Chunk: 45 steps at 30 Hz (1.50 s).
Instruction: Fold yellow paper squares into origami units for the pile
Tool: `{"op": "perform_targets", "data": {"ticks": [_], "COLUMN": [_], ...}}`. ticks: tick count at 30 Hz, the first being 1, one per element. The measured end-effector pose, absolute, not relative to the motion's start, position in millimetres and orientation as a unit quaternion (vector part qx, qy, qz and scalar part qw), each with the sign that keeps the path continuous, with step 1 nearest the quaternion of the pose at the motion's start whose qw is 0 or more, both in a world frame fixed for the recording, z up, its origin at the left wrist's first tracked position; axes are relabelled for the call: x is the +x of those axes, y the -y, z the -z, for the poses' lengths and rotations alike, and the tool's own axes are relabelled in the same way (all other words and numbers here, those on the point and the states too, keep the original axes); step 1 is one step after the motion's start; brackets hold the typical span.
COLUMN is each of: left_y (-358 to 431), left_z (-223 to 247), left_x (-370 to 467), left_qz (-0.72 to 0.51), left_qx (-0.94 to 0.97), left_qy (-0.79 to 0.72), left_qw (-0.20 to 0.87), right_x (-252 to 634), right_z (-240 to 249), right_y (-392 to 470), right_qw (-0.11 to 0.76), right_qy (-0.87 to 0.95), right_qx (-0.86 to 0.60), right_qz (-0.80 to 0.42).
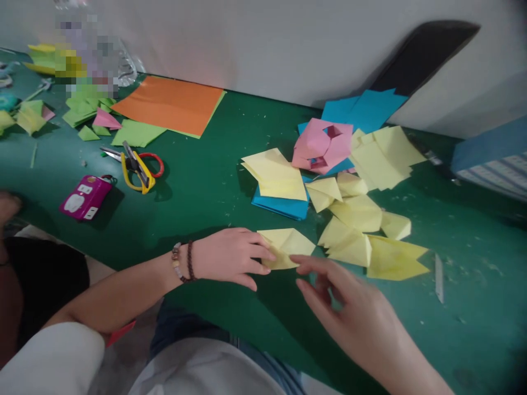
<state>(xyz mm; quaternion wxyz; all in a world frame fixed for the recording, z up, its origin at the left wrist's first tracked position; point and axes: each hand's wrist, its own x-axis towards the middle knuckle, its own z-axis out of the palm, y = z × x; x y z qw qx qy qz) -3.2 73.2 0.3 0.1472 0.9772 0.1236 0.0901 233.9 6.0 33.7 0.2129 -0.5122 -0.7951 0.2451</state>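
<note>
A pale yellow sheet of folded paper [288,244] lies on the green table in front of me. My left hand [230,255], with two bracelets at the wrist, rests its outstretched fingertips on the sheet's left end. Over the right end, my right hand [346,296] reaches in with its index fingertip at the paper's lower edge; thumb and finger are apart. Just right of the sheet are several folded yellow paper pieces [349,241]. Behind it, a cream folded paper [278,173] lies on a blue folded paper [280,206].
A pink paper shape [321,145] sits by blue sheets [362,109] and yellow squares [381,159]. Leftward are scissors [140,170], a purple box [87,197], orange paper [173,104] and green scraps [84,107]. A narrow strip [439,278] lies right. Another person's hand [9,206] shows far left.
</note>
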Motion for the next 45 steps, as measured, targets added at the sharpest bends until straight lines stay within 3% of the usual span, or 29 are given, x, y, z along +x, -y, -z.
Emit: {"op": "perform_targets", "data": {"ticks": [5, 15, 21, 25, 32, 37, 41, 45], "left_y": [-73, -73, -75, -76, -77, -77, -79, -81], "left_z": [1, 0, 0, 1, 4, 6, 2, -7], "left_x": [-4, -3, -4, -4, -5, -5, -2, 0], "left_qz": [-0.102, -0.101, -0.094, -0.082, -0.115, -0.121, -0.203, -0.422], "left_qx": [0.976, 0.976, 0.975, 0.974, 0.978, 0.977, 0.953, 0.832], "left_qy": [-0.124, -0.124, -0.122, -0.12, -0.109, -0.117, -0.097, -0.203], "left_qw": [0.145, 0.148, 0.162, 0.174, 0.136, 0.134, 0.204, 0.299], "right_x": [216, 211, 235, 247, 235, 233, 239, 242], "right_z": [-23, -11, -14, -24, -20, -8, -8, -14], "right_y": [33, 41, 42, 26, -51, -67, -62, -61], "right_qw": [0.205, 0.213, 0.24, 0.228, 0.139, 0.089, 0.147, 0.184], "right_qy": [0.736, 0.6, 0.572, 0.672, 0.816, 0.821, 0.791, 0.706], "right_qx": [-0.526, -0.649, -0.708, -0.672, -0.546, -0.551, -0.565, -0.613], "right_qz": [-0.373, -0.416, -0.339, -0.215, -0.13, -0.122, -0.182, -0.304]}}
